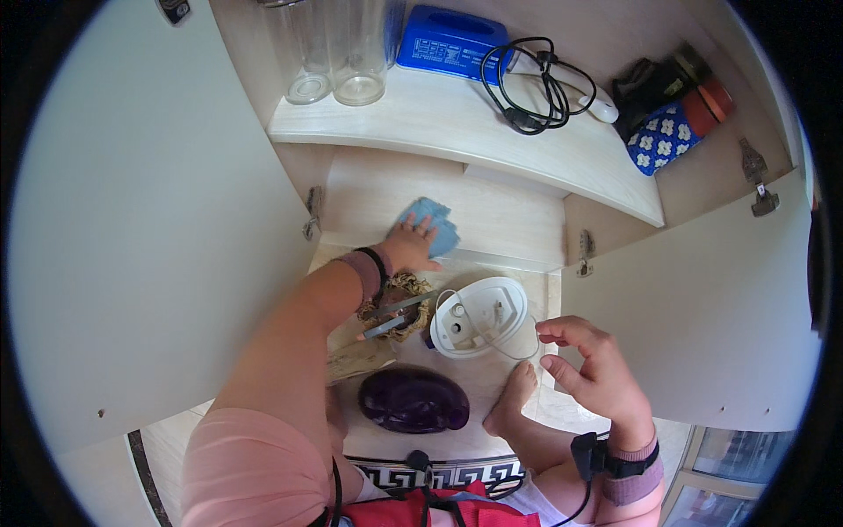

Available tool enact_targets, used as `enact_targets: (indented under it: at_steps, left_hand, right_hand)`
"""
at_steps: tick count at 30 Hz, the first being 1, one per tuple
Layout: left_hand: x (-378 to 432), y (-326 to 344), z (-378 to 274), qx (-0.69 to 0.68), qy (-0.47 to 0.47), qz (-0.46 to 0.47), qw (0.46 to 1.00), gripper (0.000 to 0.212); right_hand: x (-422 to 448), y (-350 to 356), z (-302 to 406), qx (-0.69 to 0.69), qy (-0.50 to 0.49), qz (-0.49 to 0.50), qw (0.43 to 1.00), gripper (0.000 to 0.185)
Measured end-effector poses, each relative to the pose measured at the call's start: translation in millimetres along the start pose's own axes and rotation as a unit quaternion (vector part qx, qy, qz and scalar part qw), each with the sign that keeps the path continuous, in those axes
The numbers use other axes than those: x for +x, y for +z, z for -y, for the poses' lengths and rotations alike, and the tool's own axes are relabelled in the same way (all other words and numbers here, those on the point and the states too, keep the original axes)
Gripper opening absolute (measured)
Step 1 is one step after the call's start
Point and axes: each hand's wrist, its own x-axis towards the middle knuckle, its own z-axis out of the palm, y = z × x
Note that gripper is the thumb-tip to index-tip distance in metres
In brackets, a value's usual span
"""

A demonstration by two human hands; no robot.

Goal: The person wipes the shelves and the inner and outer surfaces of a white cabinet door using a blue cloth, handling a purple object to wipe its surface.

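My left hand (pixel 413 244) lies flat with spread fingers on a light blue cloth (pixel 442 227). The cloth rests on the cabinet's bottom board (pixel 507 230), partly hidden under my hand. My right hand (pixel 586 362) is raised at the right, thumb and fingers apart, with nothing in it. Just left of it sits a white oval appliance base (pixel 484 316) with a thin white cord looped over it. A dark purple plastic tank (pixel 413 399) lies on the floor between my legs. Below my left wrist is a woven basket (pixel 398 306) holding grey-handled items.
White cabinet doors (pixel 158 224) stand open on both sides. The upper shelf (pixel 435 125) holds clear containers (pixel 359 66), a blue box (pixel 454 43), a coiled black cable (pixel 540 85) and a blue-and-white crocheted piece (pixel 664 139). My bare foot (pixel 514 395) is near the appliance base.
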Motion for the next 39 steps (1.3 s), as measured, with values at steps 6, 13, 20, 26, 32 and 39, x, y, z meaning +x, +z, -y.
enact_targets:
  at_steps: [6,13,20,26,32,39]
  left_hand:
    - [-12.2,-14.1,101.4,-0.070,-0.326,-0.101,0.937,0.112]
    - [-1.7,-25.3,66.2,-0.094,-0.278,-0.082,0.952,0.113]
    - [26.6,-14.1,-27.1,-0.032,0.093,0.002,0.995,0.101]
    - [23.1,-9.6,54.7,-0.043,0.014,-0.095,0.994,0.094]
    - [-23.8,-12.0,112.1,-0.057,-0.321,-0.144,0.934,0.086]
    - [-2.2,-16.0,46.9,-0.029,-0.193,-0.086,0.977,0.081]
  right_hand:
    - [-2.9,-2.7,-5.1,-0.005,0.012,0.016,1.000,0.035]
    - [-3.7,-2.8,-5.4,0.010,0.021,0.023,0.999,0.035]
    - [0.8,0.6,2.4,-0.007,0.010,0.030,0.999,0.032]
    - [4.4,3.2,2.4,-0.016,0.013,0.042,0.999,0.035]
    - [5.3,4.1,0.8,-0.023,0.026,0.059,0.998,0.036]
    - [4.2,4.0,4.6,-0.083,0.007,0.136,0.987,0.041]
